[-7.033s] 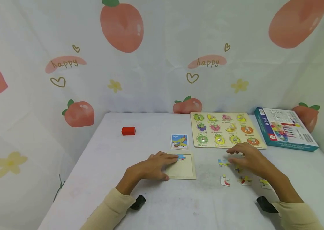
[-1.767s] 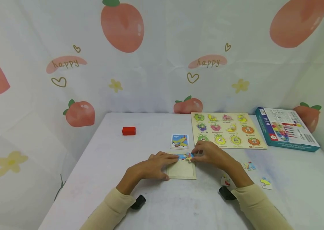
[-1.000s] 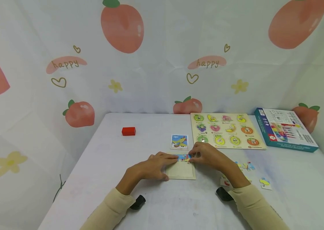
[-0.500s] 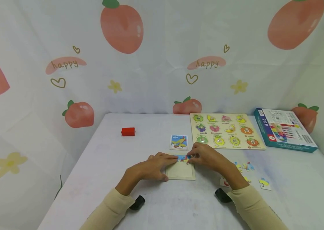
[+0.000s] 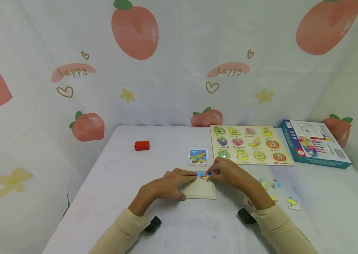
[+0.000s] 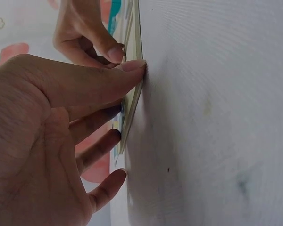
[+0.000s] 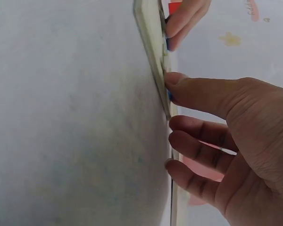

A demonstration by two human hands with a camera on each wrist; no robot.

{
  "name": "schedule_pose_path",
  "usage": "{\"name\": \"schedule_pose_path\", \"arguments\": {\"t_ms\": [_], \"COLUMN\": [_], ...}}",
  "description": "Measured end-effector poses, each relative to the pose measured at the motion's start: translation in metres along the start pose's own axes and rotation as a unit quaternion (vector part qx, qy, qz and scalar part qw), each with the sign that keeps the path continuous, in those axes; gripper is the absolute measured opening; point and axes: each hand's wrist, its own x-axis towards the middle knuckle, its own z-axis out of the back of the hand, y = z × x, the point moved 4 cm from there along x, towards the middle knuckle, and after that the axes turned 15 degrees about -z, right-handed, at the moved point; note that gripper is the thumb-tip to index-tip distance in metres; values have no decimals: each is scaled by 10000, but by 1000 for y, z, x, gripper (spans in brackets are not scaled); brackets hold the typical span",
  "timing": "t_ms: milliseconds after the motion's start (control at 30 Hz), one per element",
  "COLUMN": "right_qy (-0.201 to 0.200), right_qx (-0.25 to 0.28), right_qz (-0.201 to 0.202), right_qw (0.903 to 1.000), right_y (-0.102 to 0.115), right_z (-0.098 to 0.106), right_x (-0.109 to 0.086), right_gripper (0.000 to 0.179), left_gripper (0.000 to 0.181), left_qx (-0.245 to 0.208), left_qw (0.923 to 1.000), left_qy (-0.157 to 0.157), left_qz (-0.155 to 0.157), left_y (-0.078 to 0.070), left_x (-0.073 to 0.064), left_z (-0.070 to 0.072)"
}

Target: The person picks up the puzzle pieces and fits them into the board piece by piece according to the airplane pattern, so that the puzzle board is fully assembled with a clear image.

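A square wooden puzzle tray (image 5: 199,191) lies mid-table in the head view. My left hand (image 5: 171,184) steadies it, straight fingers resting over a blue jigsaw piece (image 5: 199,173) at the top, thumb against the near left corner. From the left wrist, the thumb sits right at the tray edge (image 6: 132,117). With thumb and index finger, my right hand (image 5: 229,173) pinches a colourful jigsaw piece (image 5: 207,177) at the tray's top right, beside the blue one. Its other fingers are bent beyond the edge in the right wrist view; the fingertips partly cover the piece.
An airplane picture card (image 5: 198,157) lies just behind the tray. Several loose jigsaw pieces (image 5: 292,202) are on the right, some hidden by the right forearm. Farther back are a fruit peg board (image 5: 252,145), a boxed set (image 5: 316,143) and a red block (image 5: 142,145).
My right hand has come left from the loose pieces to the tray with a jigsaw piece, then shifted it slightly left against the blue piece. My left hand has stayed put.
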Motion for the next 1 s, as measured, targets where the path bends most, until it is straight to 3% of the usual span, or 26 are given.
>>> {"name": "schedule_pose_path", "arguments": {"t_ms": [433,1000], "right_qy": [83,152], "right_qx": [37,-12], "right_qz": [-165,-175], "right_qw": [9998,9997], "right_y": [3,3], "right_z": [-1,1], "right_x": [-2,-3], "right_gripper": [30,27], "left_gripper": [74,74], "left_qx": [-13,68], "left_qw": [10000,9999], "left_qy": [8,109], "left_qz": [1,60], "left_y": [1,-2], "left_x": [0,0], "left_z": [0,1]}}
